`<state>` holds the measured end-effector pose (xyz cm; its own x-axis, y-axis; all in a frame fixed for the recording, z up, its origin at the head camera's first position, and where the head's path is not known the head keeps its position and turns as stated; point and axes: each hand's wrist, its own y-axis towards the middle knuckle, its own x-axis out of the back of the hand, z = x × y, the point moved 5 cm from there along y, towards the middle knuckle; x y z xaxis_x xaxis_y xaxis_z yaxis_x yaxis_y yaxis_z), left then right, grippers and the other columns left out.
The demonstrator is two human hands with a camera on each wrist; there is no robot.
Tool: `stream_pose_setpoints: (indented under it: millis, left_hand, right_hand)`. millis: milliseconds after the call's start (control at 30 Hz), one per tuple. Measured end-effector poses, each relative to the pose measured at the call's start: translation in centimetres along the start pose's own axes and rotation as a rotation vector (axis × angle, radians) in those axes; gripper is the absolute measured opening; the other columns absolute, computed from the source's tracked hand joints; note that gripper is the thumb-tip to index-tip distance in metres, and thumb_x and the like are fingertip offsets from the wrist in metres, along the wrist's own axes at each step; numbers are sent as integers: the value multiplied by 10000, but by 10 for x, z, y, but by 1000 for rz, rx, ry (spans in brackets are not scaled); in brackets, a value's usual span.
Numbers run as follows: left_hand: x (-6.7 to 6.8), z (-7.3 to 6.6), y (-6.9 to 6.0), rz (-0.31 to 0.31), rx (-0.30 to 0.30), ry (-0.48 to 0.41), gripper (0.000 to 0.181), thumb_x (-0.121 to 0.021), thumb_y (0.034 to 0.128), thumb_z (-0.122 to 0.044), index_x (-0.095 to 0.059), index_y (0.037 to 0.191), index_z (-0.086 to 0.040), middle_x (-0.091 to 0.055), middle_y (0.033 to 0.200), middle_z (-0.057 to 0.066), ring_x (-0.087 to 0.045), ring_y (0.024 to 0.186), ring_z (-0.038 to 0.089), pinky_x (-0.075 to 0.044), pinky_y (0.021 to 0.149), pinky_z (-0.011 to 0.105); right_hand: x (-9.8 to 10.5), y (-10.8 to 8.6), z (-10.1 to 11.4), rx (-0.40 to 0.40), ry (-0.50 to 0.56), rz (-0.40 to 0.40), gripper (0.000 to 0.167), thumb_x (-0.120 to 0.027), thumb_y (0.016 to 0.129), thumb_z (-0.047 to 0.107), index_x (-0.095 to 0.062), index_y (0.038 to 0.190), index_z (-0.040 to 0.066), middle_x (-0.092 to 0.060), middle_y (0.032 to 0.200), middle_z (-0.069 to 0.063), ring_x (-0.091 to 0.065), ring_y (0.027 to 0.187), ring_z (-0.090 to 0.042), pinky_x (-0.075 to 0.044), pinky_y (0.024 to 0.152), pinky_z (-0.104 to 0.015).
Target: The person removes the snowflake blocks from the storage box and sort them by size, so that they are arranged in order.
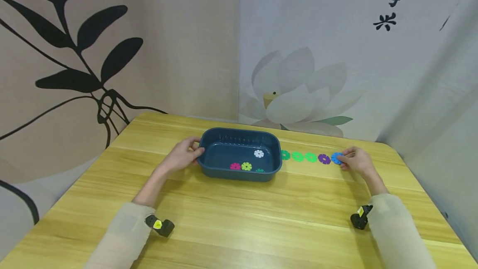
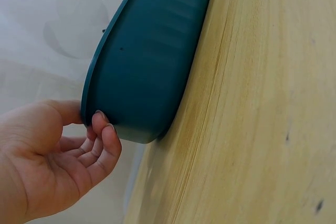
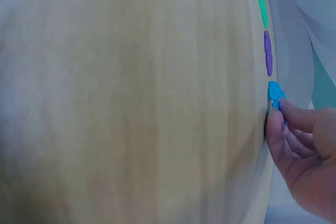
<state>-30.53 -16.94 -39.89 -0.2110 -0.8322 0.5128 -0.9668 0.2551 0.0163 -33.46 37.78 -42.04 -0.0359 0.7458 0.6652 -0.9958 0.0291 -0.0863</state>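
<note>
My left hand [image 1: 181, 154] grips the left end of a dark blue plastic basin [image 1: 239, 174]; in the left wrist view the thumb is over its rim and the fingers curl beneath. Inside the basin lie a white snowflake disc [image 1: 259, 153], a pink one [image 1: 235, 166], a yellow one [image 1: 246, 166] and a partly hidden green one [image 1: 259, 170]. At the right, my right hand [image 1: 356, 161] pinches a blue snowflake disc [image 1: 337, 158] between thumb and fingers. That disc is beside a purple disc [image 1: 324, 159], at the right end of a row.
Two bright green discs [image 1: 297, 156] and a darker green disc [image 1: 285, 155] continue the row leftward to the basin's right side. Everything rests on a wooden table [image 1: 239, 223]. Behind its far edge hangs a printed curtain [image 1: 186, 45].
</note>
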Motion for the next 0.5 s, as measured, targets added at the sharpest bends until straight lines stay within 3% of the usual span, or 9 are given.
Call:
stream_pose_setpoints:
  millis: [233,500]
  left_hand:
    - [0,1,1,1,-11,-8,465,-548,1045,-102,-412,1439,103,-591,999,203,-644,738,282,-552,694,381]
    - [0,2,1,2,-5,-8,472,-544,1046,-101,-400,1444,107,-588,1012,208,-649,753,298,-555,703,391]
  right_hand:
    - [3,-1,-8,-23,-119,-8,346,-645,988,142,-552,1127,-161,-660,922,-204,-603,709,-155,-540,614,-268]
    - [3,-1,-10,-24,-119,-19,323,-684,963,144,-586,1093,-135,-670,863,-124,-597,684,-139,-531,602,-261]
